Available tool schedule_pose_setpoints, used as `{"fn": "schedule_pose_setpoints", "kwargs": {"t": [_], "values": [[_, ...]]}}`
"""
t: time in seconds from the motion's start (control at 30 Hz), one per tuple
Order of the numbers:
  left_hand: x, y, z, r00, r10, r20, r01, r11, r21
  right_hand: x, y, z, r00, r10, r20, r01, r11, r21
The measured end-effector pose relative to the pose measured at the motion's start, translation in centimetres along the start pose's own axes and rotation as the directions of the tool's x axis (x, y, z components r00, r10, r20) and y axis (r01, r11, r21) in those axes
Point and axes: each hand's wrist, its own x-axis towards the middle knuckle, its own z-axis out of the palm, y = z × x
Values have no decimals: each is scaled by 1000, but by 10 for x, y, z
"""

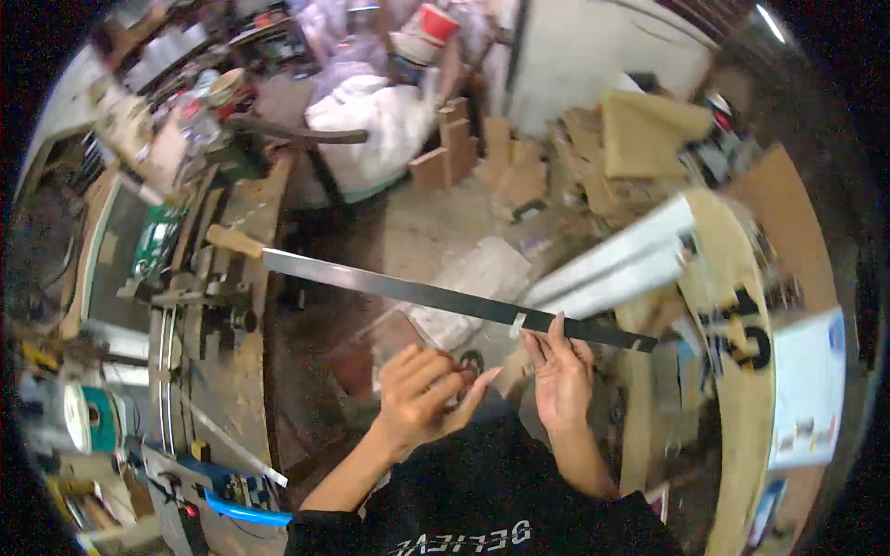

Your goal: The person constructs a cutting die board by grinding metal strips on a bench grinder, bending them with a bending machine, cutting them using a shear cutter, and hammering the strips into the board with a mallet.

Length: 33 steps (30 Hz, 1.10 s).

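Observation:
A long, straight metal blade (389, 285) with a light wooden handle (234, 242) stretches across the middle, tilted down to the right. Its handle end lies over the workbench edge; contact cannot be told. My right hand (561, 375) grips the blade toward its far right end, fingers and thumb around it. A small pale strip (519, 323) shows on the blade beside those fingers. Below the blade, apart from it, is my left hand (422, 394), fingers curled in and thumb pointing right. Anything inside the left hand is hidden. Motion blurs the blade's edges, and no teeth can be made out.
On the left runs a wooden workbench (243, 389) with metal rails and a blue-handled tool (248, 511). A large white sack (371, 125) and wood offcuts (450, 153) stand ahead. Cardboard (649, 134) and a long pale curved board (742, 389) line the right.

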Motion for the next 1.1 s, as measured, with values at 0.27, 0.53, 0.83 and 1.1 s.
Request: {"fn": "schedule_pose_setpoints", "kwargs": {"t": [0.27, 0.53, 0.83, 1.1], "values": [[137, -105, -45, 962, -234, -144, 273, 750, 602, 155, 10, 92, 973, 39, 227, -8, 991, -133], [181, -262, -142, 821, -390, -417, 566, 657, 499, 278, 53, 265, 630, 297, 717, -51, 938, -344], [82, -452, -405, 427, -340, -838, 890, -3, 455, 432, 200, 339, 538, 426, 727, 559, 465, -686], [-14, -509, -461, 65, -568, -820, 899, -323, 295, 538, 332, 364, 583, 746, 320, 505, -24, -863]]}}
